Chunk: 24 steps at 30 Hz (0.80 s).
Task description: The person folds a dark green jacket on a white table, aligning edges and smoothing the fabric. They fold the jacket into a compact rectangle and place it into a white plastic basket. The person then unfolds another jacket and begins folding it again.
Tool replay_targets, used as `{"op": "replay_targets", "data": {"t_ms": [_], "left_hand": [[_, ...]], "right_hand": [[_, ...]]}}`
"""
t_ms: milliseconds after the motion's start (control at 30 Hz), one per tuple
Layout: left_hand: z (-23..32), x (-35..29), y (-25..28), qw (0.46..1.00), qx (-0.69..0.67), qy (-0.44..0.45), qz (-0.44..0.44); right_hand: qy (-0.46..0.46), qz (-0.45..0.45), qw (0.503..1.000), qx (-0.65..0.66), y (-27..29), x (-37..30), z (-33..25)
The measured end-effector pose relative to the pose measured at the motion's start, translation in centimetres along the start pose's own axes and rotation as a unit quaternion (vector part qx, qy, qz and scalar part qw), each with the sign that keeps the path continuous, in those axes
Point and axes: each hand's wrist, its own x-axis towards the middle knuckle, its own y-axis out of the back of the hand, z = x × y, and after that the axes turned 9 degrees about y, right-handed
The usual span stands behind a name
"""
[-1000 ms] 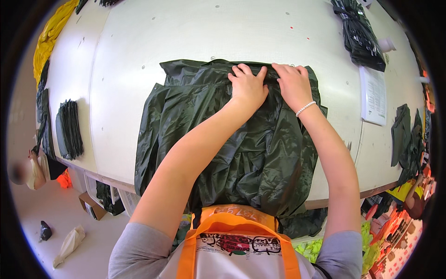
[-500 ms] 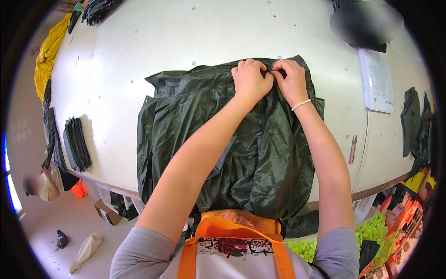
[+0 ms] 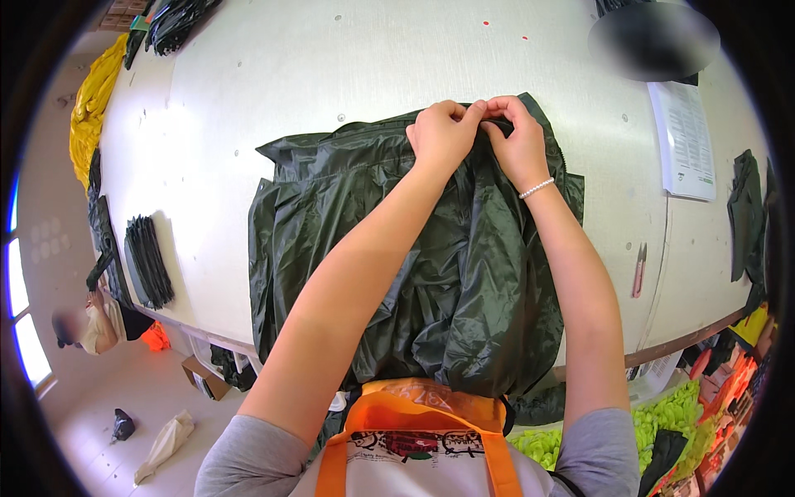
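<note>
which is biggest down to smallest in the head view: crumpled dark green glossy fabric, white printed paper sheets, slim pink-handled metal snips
1. Crumpled dark green glossy fabric
2. White printed paper sheets
3. Slim pink-handled metal snips

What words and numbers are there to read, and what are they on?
I won't copy words out, but print stands here:
White papers on the table: lines too small to read.
Orange cloth at the wearer's chest: pale characters, creased.
Pale cloth below it: dark lettering.
</note>
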Motion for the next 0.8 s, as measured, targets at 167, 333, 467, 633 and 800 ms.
{"op": "replay_targets", "data": {"t_ms": [167, 333, 467, 633, 800], "left_hand": [[-0.2, 0.1, 0.1, 0.998, -0.051, 0.017, 0.012], [-0.2, -0.8, 0.9, 0.998, -0.026, -0.053, 0.026], [0.6, -0.4, 2.1, 0.990, 0.069, -0.100, 0.078], [-2.4, 1.0, 5.4, 0.943, 0.245, -0.147, 0.169], [-8.6, 1.8, 12.8, 0.931, 0.265, -0.101, 0.231]], "right_hand": [[0.015, 0.018, 1.000, 0.017, 0.0, 0.0, -0.1], [0.153, -0.009, 0.968, -0.197, 0.4, 0.1, 0.7], [0.133, 0.008, 0.964, -0.229, 0.5, 0.6, 0.4], [0.111, 0.051, 0.957, -0.262, 2.1, 0.4, 1.0], [0.068, 0.049, 0.958, -0.275, 3.4, -0.9, 2.2]]}}
